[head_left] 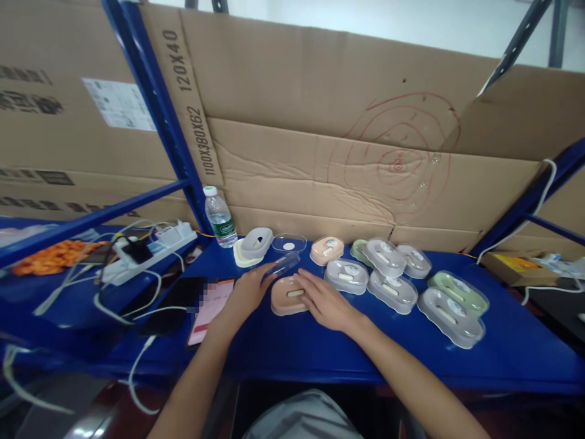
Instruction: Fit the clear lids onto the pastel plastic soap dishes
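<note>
At the blue desk (292,347), fingers of the L hand (247,291) gripped a clear cover (286,264) R of & beyond the phone (211,314), while those of the R hand (326,302) lay slightly spread on the tan box (282,297) R of the phone, w/ the water btl (220,218) behind the phone.

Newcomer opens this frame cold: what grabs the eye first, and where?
Probably the red hand-drawn rings on the cardboard behind the blue table. Then the hands at the front: the left holds a clear cover, the right touches a peach container. Grey and green containers with clear covers cluster to the right.
</note>
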Action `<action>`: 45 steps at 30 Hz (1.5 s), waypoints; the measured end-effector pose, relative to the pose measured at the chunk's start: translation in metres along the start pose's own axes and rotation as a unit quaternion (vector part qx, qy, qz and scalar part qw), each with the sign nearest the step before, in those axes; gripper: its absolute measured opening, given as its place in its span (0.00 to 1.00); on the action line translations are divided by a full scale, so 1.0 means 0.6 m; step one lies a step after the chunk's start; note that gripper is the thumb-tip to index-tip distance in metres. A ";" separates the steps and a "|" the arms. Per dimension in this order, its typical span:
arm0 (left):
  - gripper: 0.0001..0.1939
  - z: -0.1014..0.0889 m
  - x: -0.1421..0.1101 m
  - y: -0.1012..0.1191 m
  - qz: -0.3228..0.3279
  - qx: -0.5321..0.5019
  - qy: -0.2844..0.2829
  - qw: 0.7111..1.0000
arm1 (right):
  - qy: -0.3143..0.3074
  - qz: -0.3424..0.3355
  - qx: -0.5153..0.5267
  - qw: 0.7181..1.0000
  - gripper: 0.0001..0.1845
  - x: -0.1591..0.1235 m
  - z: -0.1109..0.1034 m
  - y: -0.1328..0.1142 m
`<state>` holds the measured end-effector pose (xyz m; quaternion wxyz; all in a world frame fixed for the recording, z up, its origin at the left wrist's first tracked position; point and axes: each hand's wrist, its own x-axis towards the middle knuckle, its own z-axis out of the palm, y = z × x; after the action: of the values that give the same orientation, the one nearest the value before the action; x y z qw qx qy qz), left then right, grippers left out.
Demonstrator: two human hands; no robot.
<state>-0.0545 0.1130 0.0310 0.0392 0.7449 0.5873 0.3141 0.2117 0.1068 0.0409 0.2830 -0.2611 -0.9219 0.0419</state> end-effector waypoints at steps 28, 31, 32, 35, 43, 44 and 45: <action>0.20 0.034 -0.070 0.039 0.103 -0.022 0.033 0.994 | 0.055 0.049 -0.095 0.993 0.31 -0.011 0.050 0.033; 0.21 0.039 -0.073 0.037 0.105 -0.033 0.037 0.993 | 0.048 0.062 -0.109 0.991 0.32 -0.010 0.048 0.028; 0.21 0.040 -0.073 0.037 0.106 -0.038 0.038 0.993 | 0.045 0.066 -0.113 0.990 0.32 -0.011 0.049 0.027; 0.20 0.042 -0.073 0.038 0.112 -0.052 0.039 0.992 | 0.047 0.097 -0.105 0.989 0.31 -0.014 0.055 0.031; 0.15 0.043 -0.078 0.031 0.092 -0.072 0.084 0.990 | 0.033 0.055 -0.048 0.997 0.25 -0.012 0.060 0.041; 0.15 0.043 -0.080 0.030 0.087 -0.072 0.090 0.990 | 0.044 0.060 -0.032 0.997 0.24 -0.012 0.058 0.042; 0.15 0.042 -0.082 0.029 0.083 -0.072 0.094 0.989 | 0.052 0.067 -0.014 0.996 0.24 -0.011 0.057 0.043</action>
<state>-0.0322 0.0714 -0.0024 0.0111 0.7534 0.5004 0.4264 0.2097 0.1279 0.0031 0.3235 -0.3276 -0.8870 0.0343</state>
